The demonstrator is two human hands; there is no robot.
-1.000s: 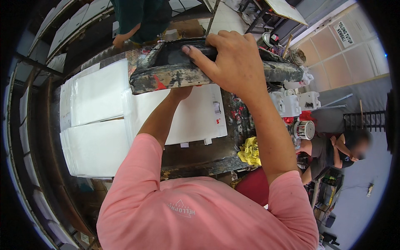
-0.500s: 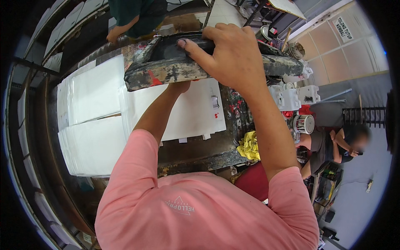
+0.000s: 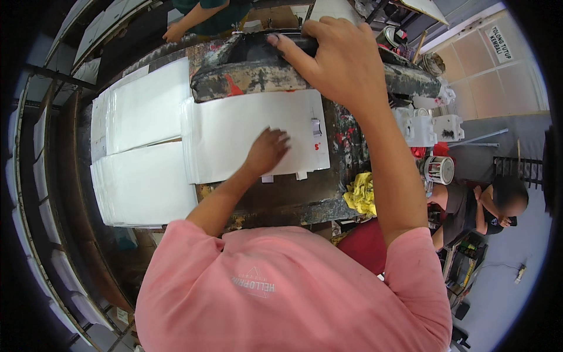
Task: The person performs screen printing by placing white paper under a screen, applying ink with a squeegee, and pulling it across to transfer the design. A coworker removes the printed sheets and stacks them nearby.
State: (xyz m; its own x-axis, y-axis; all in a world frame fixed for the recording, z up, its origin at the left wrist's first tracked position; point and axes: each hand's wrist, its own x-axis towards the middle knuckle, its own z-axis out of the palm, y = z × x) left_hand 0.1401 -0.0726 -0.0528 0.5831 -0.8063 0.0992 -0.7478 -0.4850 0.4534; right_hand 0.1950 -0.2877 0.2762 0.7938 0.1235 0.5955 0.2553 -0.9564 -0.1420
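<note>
My right hand (image 3: 346,64) grips the near edge of a raised, ink-stained wooden screen printing frame (image 3: 261,81), its thumb over the top of the bar. The frame is smeared with black ink and carries a red patch; its lower side is hidden. Below it, my left hand (image 3: 270,151) is over a white sheet (image 3: 231,126), fingers apart and nothing visible in them. Whether it touches the sheet I cannot tell. A small red print (image 3: 317,146) marks the sheet's right end.
Stacks of white sheets in clear wrap (image 3: 143,190) lie to the left. A yellow cloth (image 3: 361,193) is on the table's right edge, near a paint can (image 3: 438,169) and white jugs (image 3: 415,126). One person (image 3: 199,14) stands across the table; another (image 3: 492,202) sits at right.
My left hand has come out from under the frame, back toward me over the sheet. My right hand still holds the frame up.
</note>
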